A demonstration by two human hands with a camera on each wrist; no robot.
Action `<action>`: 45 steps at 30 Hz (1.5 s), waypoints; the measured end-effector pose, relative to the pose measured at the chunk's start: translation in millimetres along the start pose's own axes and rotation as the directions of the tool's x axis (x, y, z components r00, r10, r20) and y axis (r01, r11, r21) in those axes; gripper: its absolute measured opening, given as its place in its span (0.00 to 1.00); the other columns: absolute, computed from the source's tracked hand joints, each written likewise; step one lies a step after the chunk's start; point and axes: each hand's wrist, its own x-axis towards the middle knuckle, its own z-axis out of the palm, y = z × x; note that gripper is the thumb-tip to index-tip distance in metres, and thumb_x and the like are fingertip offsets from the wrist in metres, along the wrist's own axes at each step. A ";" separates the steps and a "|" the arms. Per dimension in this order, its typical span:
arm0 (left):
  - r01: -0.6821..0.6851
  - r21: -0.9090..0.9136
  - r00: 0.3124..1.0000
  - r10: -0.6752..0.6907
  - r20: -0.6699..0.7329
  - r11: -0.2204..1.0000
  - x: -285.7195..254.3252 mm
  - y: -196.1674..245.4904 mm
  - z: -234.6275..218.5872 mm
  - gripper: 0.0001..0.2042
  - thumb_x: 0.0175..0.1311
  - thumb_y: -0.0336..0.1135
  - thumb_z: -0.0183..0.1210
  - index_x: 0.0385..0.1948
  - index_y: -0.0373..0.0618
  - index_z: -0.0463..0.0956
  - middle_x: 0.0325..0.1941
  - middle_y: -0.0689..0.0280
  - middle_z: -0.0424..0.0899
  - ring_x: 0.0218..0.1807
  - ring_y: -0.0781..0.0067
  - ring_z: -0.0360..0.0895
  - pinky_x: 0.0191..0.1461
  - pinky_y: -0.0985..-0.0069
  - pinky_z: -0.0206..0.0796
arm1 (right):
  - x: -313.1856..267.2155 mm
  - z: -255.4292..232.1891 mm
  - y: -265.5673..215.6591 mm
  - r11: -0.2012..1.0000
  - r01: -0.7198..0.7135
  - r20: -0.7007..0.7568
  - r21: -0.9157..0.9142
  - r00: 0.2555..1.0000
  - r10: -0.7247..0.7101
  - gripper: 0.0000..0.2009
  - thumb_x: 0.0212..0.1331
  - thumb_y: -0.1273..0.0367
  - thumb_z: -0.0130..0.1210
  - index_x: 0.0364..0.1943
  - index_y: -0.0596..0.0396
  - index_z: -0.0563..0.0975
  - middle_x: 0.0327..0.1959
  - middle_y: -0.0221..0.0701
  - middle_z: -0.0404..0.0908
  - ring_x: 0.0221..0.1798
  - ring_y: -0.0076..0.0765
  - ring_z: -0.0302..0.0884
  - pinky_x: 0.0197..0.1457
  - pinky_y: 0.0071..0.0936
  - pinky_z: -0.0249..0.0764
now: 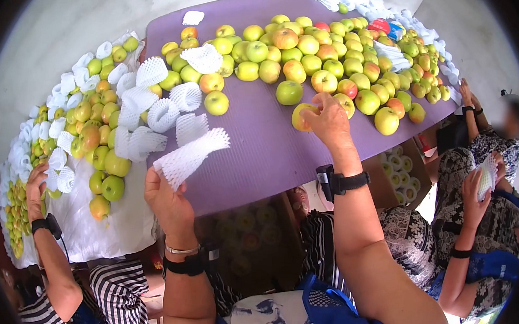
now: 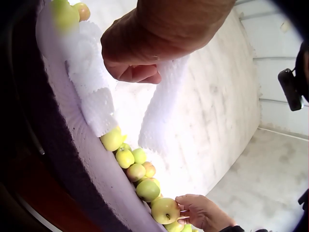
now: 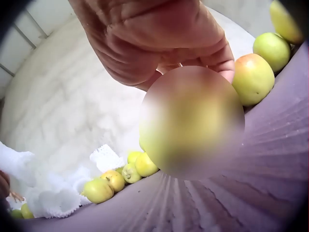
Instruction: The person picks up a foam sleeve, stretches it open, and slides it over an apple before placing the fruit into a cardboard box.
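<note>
My left hand (image 1: 170,211) pinches a white foam net sleeve (image 1: 193,157) near its lower end, above the front edge of the purple table (image 1: 240,176). In the left wrist view the foam sleeve (image 2: 164,108) hangs from the fingers. Farther right, my right hand (image 1: 332,126) grips a yellow-green apple (image 1: 299,116) by its side, thumb and fingers around it. That apple is partly blurred in the right wrist view, close over the purple cover. A broad pile of green and reddish apples (image 1: 304,45) lies just beyond the right hand. Loose foam sleeves (image 1: 163,114) lie left of the left hand.
Another person's hand (image 1: 36,185) reaches among apples and foam sleeves on the left. At right, a person holds a foam sleeve (image 1: 487,177). Boxes of apples (image 1: 400,172) stand below the table's front edge. A wall rises behind the table.
</note>
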 end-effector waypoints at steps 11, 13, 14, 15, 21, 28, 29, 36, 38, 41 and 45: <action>-0.051 -0.080 0.990 0.040 -0.134 0.995 6.2 9.2 -4.8 0.04 0.61 0.24 0.49 0.36 0.40 0.70 0.28 0.68 0.75 0.19 0.85 0.62 0.19 0.87 0.51 | -10.2 -13.1 -21.2 0.981 0.002 0.382 -0.192 0.921 0.073 0.29 0.35 0.58 0.62 0.44 0.63 0.73 0.33 0.44 0.79 0.41 0.43 0.78 0.46 0.31 0.72; -0.073 -0.073 0.981 0.058 -0.185 0.995 9.3 6.2 -7.5 0.03 0.61 0.26 0.51 0.34 0.41 0.70 0.28 0.68 0.76 0.19 0.85 0.65 0.17 0.88 0.52 | -11.0 -11.2 -23.1 0.994 -0.011 0.376 -0.110 0.925 0.052 0.28 0.35 0.58 0.62 0.42 0.64 0.73 0.32 0.41 0.79 0.40 0.39 0.78 0.45 0.30 0.72; -0.081 -0.043 0.978 0.071 -0.198 0.996 8.7 11.1 -4.2 0.03 0.60 0.26 0.52 0.34 0.41 0.69 0.27 0.68 0.76 0.19 0.85 0.65 0.17 0.88 0.53 | -11.5 -11.5 -24.4 0.997 -0.021 0.370 -0.072 0.928 0.046 0.27 0.35 0.59 0.62 0.41 0.64 0.73 0.31 0.40 0.79 0.40 0.37 0.78 0.44 0.29 0.72; -0.086 -0.017 0.975 0.081 -0.209 0.996 6.9 17.9 1.9 0.03 0.60 0.26 0.53 0.33 0.41 0.69 0.26 0.68 0.75 0.19 0.85 0.65 0.17 0.87 0.53 | -13.2 -14.8 -28.2 0.969 -0.132 0.446 0.209 0.894 0.026 0.29 0.35 0.61 0.63 0.43 0.66 0.72 0.34 0.36 0.79 0.40 0.30 0.77 0.43 0.27 0.72; -0.065 0.139 0.968 0.097 -0.232 0.988 10.5 15.2 8.3 0.08 0.56 0.27 0.59 0.31 0.41 0.68 0.22 0.69 0.72 0.18 0.84 0.67 0.16 0.87 0.58 | -53.9 -22.4 -92.0 0.243 -0.490 0.539 0.837 0.664 -0.519 0.33 0.35 0.71 0.68 0.51 0.64 0.68 0.42 0.35 0.77 0.44 0.31 0.77 0.52 0.30 0.73; -0.144 0.323 0.972 0.195 -0.128 0.935 8.7 6.1 9.5 0.09 0.53 0.26 0.62 0.28 0.42 0.67 0.21 0.73 0.68 0.18 0.87 0.63 0.18 0.87 0.54 | -85.9 1.0 -132.5 0.339 -0.246 0.419 0.908 0.557 -0.718 0.38 0.28 0.66 0.69 0.53 0.60 0.69 0.65 0.43 0.52 0.65 0.40 0.56 0.67 0.34 0.53; -0.163 0.358 0.971 0.213 -0.105 0.919 9.5 2.8 6.7 0.09 0.52 0.26 0.62 0.28 0.43 0.67 0.21 0.74 0.67 0.19 0.88 0.62 0.20 0.87 0.53 | -84.5 5.8 -130.4 0.347 -0.210 0.404 0.914 0.546 -0.734 0.37 0.30 0.65 0.69 0.54 0.58 0.70 0.67 0.44 0.49 0.67 0.40 0.52 0.67 0.34 0.51; -0.175 0.257 0.984 0.160 0.077 0.950 2.0 4.9 9.5 0.09 0.50 0.23 0.61 0.26 0.43 0.67 0.23 0.76 0.65 0.26 0.89 0.61 0.26 0.88 0.54 | -79.7 27.6 -124.7 0.133 -0.507 0.416 0.852 0.499 -0.760 0.35 0.33 0.68 0.67 0.54 0.62 0.69 0.66 0.44 0.52 0.66 0.42 0.56 0.66 0.33 0.55; -0.241 0.185 0.964 0.213 0.157 0.953 -0.5 2.4 11.9 0.09 0.50 0.20 0.60 0.26 0.42 0.67 0.26 0.75 0.66 0.27 0.89 0.62 0.28 0.88 0.56 | -78.6 25.7 -120.8 0.053 -0.623 0.460 0.780 0.515 -0.723 0.33 0.36 0.68 0.65 0.53 0.65 0.69 0.60 0.42 0.62 0.61 0.39 0.63 0.64 0.32 0.58; -0.255 0.157 0.949 0.216 0.228 0.954 -3.6 2.2 11.5 0.09 0.50 0.17 0.57 0.27 0.41 0.67 0.30 0.73 0.68 0.29 0.88 0.64 0.31 0.88 0.59 | -72.0 27.5 -113.6 -0.032 -0.659 0.460 0.752 0.559 -0.690 0.30 0.39 0.68 0.62 0.51 0.67 0.69 0.50 0.38 0.73 0.53 0.34 0.71 0.60 0.30 0.63; -0.129 0.091 0.976 0.110 0.188 0.987 -11.7 13.7 29.6 0.06 0.56 0.20 0.54 0.32 0.41 0.70 0.30 0.72 0.74 0.30 0.87 0.69 0.33 0.88 0.62 | -73.7 31.8 -113.2 -0.133 -0.632 0.432 0.763 0.653 -0.622 0.27 0.43 0.66 0.59 0.50 0.66 0.69 0.45 0.37 0.77 0.49 0.34 0.74 0.57 0.30 0.66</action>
